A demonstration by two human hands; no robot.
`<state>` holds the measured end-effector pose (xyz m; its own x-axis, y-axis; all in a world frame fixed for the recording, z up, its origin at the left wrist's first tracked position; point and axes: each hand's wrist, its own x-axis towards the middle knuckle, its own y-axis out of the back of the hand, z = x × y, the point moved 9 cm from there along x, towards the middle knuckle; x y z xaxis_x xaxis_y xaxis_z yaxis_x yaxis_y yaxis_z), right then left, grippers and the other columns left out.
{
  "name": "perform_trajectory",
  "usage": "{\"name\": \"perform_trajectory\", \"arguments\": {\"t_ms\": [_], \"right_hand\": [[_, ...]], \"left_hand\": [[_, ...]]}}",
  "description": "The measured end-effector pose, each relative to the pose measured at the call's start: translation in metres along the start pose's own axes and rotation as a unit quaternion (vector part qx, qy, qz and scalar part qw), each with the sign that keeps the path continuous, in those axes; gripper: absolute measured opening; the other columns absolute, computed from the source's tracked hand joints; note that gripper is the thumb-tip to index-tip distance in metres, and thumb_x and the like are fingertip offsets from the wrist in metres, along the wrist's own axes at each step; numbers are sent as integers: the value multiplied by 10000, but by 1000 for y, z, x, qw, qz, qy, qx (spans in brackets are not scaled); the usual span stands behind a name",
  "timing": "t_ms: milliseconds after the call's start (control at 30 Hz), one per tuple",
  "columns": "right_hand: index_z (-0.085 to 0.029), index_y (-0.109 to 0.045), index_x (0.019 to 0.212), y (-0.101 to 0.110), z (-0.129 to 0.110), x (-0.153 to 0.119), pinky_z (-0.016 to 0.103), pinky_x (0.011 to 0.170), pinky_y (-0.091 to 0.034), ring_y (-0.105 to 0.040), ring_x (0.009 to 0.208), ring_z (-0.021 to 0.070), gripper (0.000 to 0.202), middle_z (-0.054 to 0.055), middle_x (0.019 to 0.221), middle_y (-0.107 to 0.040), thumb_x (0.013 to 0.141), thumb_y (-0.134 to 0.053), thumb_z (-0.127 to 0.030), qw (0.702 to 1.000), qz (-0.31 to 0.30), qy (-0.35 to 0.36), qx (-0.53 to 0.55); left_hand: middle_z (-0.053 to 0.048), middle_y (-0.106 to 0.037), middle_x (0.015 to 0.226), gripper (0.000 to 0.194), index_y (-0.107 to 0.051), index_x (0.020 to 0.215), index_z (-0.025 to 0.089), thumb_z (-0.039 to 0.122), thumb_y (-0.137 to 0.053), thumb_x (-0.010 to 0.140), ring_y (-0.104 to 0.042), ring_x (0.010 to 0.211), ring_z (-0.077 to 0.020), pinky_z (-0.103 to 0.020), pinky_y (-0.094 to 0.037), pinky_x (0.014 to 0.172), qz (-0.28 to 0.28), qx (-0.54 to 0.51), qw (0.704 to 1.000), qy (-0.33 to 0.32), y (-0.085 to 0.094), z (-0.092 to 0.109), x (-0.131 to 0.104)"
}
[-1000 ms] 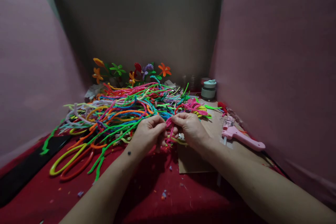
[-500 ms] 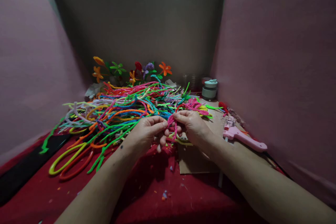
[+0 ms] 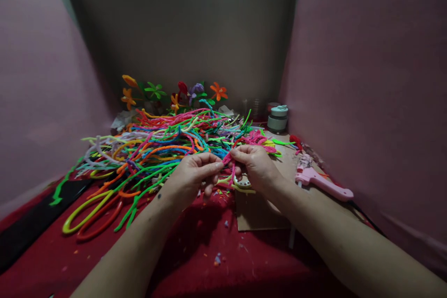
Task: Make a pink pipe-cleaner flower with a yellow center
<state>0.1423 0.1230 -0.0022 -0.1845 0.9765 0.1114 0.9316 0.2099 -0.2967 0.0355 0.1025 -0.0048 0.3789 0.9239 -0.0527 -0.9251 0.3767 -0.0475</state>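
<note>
Between my hands is a bent pink pipe cleaner (image 3: 227,158), with one end hanging down. My left hand (image 3: 199,170) pinches its left side between thumb and forefinger. On its right side my right hand (image 3: 256,165) grips it with thumb and fingertips, and part of the pipe cleaner is hidden behind those fingers. A large heap of coloured pipe cleaners (image 3: 164,149) lies just behind and to the left of my hands. Beyond my right hand are pink looped pieces (image 3: 256,138) at the heap's edge.
A pink glue gun (image 3: 323,185) rests on cardboard (image 3: 258,216) at the right. Behind it stands a lidded jar (image 3: 278,118). Pipe-cleaner flowers (image 3: 219,91) stand at the back. Small scraps (image 3: 218,259) dot the red cloth (image 3: 188,260). A black strip (image 3: 38,226) lies at left.
My left fingers have closed up and drawn slightly away from the right hand, so the pink pipe cleaner looks flatter between them. The whole view has shifted slightly.
</note>
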Motion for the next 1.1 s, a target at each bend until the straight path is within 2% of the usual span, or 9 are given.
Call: {"name": "perform_trajectory", "arguments": {"t_ms": [133, 233, 333, 433, 567, 733, 933, 1100], "right_hand": [[-135, -554, 549, -3, 2, 1, 179, 332, -335, -452, 318, 70, 217, -26, 398, -520, 684, -633, -285, 1000, -20, -9, 10], [-119, -592, 622, -8, 8, 1, 193, 412, -400, -503, 400, 73, 195, -5, 502, -575, 666, -665, -294, 997, -66, -30, 22], [-104, -614, 646, -14, 14, -1, 193, 415, -389, -492, 418, 63, 161, 3, 562, -591, 649, -681, -251, 992, -121, -42, -8], [-102, -616, 632, -16, 16, -2, 185, 385, -366, -476, 394, 58, 125, -7, 531, -571, 650, -674, -211, 990, -135, -40, -26], [-117, -595, 648, -18, 16, -3, 202, 410, -430, -529, 417, 79, 145, 19, 590, -629, 648, -689, -226, 990, -120, -56, 47], [-124, -581, 650, -9, 1, -2, 208, 465, -484, -566, 446, 83, 142, -4, 571, -622, 652, -691, -213, 994, -43, 15, 100], [-132, -556, 646, -6, -5, -7, 217, 439, -482, -587, 449, 110, 154, -6, 545, -621, 665, -676, -226, 998, -1, 60, 35], [-142, -551, 640, -8, -6, -11, 223, 438, -469, -568, 443, 107, 163, -17, 524, -605, 675, -661, -256, 998, 7, 67, -5]], "left_hand": [[34, -579, 522, 153, -547, 700, 146, 278, -616, 737, -443, 304, -49, -149, -354, 263, 7, -31, 999, 20, 5, -7, 3], [5, -611, 569, 141, -559, 694, 128, 253, -611, 731, -484, 341, -64, -166, -391, 283, -1, -43, 999, 6, 4, -3, 4], [8, -611, 546, 138, -546, 690, 125, 241, -611, 726, -493, 339, -69, -168, -394, 298, 22, -36, 999, -29, 6, 5, 3], [21, -600, 501, 127, -530, 711, 131, 234, -601, 730, -479, 316, -70, -169, -387, 300, 50, -13, 998, -39, 9, 9, 2], [23, -594, 465, 130, -513, 751, 142, 254, -580, 742, -493, 328, -87, -177, -390, 311, 59, 30, 997, -45, 9, 9, 1], [24, -603, 502, 121, -483, 745, 153, 236, -569, 729, -512, 331, -95, -170, -366, 288, 99, 86, 990, -55, 7, 15, -2], [28, -614, 537, 144, -473, 769, 163, 253, -570, 715, -545, 344, -115, -169, -348, 269, 114, 101, 986, -71, 1, 17, -4], [62, -548, 434, 120, -463, 744, 182, 271, -543, 747, -522, 326, -108, -160, -330, 289, 117, 158, 975, -99, 3, 14, -2]]}}
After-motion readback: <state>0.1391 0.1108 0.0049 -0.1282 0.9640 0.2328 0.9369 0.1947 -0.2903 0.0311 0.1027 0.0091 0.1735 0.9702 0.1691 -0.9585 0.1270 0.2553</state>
